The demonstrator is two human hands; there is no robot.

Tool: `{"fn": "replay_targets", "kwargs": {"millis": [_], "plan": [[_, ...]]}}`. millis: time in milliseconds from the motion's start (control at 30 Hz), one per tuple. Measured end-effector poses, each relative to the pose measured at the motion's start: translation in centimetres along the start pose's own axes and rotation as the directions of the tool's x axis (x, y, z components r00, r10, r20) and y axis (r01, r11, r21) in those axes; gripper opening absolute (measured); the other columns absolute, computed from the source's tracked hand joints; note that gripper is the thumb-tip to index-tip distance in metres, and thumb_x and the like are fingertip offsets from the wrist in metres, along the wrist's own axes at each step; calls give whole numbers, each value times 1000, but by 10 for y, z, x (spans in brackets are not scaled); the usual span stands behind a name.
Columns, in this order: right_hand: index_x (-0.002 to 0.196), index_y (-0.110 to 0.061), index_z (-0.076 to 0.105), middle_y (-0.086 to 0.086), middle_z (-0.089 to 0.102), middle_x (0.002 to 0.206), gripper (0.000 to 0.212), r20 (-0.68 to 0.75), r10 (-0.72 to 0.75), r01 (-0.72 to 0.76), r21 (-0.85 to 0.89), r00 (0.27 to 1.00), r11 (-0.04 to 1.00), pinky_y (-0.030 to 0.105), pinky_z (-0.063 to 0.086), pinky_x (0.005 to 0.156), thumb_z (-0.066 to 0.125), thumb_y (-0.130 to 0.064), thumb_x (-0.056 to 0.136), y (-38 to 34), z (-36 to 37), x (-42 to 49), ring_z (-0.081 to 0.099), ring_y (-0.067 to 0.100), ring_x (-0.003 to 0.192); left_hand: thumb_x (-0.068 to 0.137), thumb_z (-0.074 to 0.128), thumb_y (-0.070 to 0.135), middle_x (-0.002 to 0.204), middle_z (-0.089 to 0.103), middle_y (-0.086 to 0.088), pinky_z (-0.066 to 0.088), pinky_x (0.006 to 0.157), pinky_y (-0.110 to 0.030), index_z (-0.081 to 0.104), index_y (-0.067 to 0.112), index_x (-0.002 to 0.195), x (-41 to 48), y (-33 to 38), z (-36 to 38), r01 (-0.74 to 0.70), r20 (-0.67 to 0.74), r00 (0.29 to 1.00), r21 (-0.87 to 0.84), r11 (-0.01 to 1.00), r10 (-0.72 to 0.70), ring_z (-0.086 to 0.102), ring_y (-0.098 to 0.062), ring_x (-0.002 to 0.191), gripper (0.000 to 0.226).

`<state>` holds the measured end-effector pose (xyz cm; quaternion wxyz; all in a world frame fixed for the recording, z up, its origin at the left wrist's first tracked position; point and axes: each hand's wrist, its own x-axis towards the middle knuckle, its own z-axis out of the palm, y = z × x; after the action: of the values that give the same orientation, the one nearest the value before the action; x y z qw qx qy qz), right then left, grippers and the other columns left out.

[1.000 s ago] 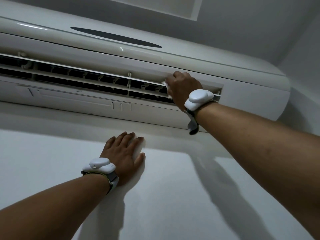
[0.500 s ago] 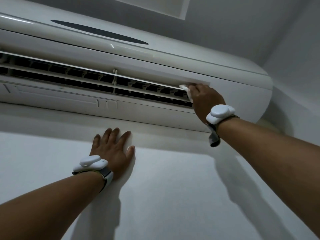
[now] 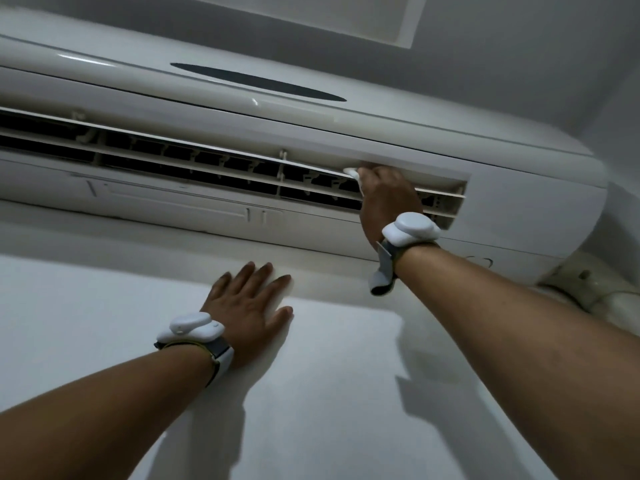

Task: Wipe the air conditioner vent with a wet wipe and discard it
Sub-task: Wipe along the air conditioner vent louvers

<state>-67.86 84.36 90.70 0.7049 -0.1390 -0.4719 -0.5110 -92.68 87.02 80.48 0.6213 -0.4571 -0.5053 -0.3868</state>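
Overhead, the right hand, fingers curled on the wet wipe, sits rightward on the vent, whose slats run leftward above the flat left hand.

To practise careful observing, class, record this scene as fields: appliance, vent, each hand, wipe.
appliance: white air conditioner, mounted on the wall
vent: open, long, dark inside
right hand: holds the wet wipe against the vent's upper edge, toward its right end
wet wipe: white, mostly hidden by the hand
left hand: flat on the wall below the unit, fingers straight
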Motion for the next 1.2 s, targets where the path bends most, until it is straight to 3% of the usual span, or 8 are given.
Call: {"fn": "replay_targets", "kwargs": {"millis": [333,467,567,667,767,867,1033,1200], "plan": [[135,-21,45,8,55,126,38,8,-119,119,35,993,992,37,35,100,30,-21,101,-77,12,30,47,30,117,91,17,56,161,8,10,1,118,-37,11,42,150,-2,-2,1,76,-70,994,-42,996,-79,-1,-12,148,61],[140,-27,41,9,57,119,41,-30,-190,190,-11,981,982,37,35,94,26,-31,103,-47,18,23,50,28,111,91,21,53,160,14,9,4,118,-37,18,42,148,-3,1,4,94,-111,989,-43,995,-98,5,-13,147,58],[136,-25,50,16,62,106,38,-96,-189,193,37,977,980,40,38,85,41,-19,99,-4,16,12,54,34,100,90,21,54,160,17,9,5,117,-37,19,42,147,-2,1,4,95,-125,987,-35,995,-98,6,-13,147,58],[123,-14,62,22,64,94,32,-207,-126,130,2,970,992,42,43,75,54,-9,92,40,14,-4,57,40,87,91,21,54,160,17,9,4,117,-36,19,42,148,-2,0,5,100,-129,986,-20,995,-102,6,-12,147,58],[117,-8,63,22,63,98,27,-216,-11,8,-15,976,1000,42,44,78,53,-11,93,57,15,-12,56,40,92,91,22,53,159,18,9,5,117,-36,20,42,146,-3,1,5,96,-139,985,-26,995,-98,7,-13,147,57],[117,-8,64,21,62,104,29,-220,103,-99,31,970,995,41,42,81,50,-10,92,39,17,-11,54,39,99,90,23,53,159,18,9,4,117,-36,21,43,145,-4,1,4,99,-144,984,-42,994,-104,6,-13,147,56],[127,-23,56,10,60,113,36,-167,21,-8,80,986,997,39,37,87,41,-13,95,-28,22,4,50,32,107,89,19,54,160,16,9,4,118,-37,18,42,147,-4,1,5,90,-135,986,-51,995,-96,5,-13,147,59],[129,-22,50,4,55,125,34,-89,7,3,108,996,994,37,34,95,37,-20,97,-75,28,26,47,28,116,88,17,54,160,17,9,5,118,-38,17,42,147,-2,5,7,86,-151,984,-45,995,-92,6,-13,147,60]]}}
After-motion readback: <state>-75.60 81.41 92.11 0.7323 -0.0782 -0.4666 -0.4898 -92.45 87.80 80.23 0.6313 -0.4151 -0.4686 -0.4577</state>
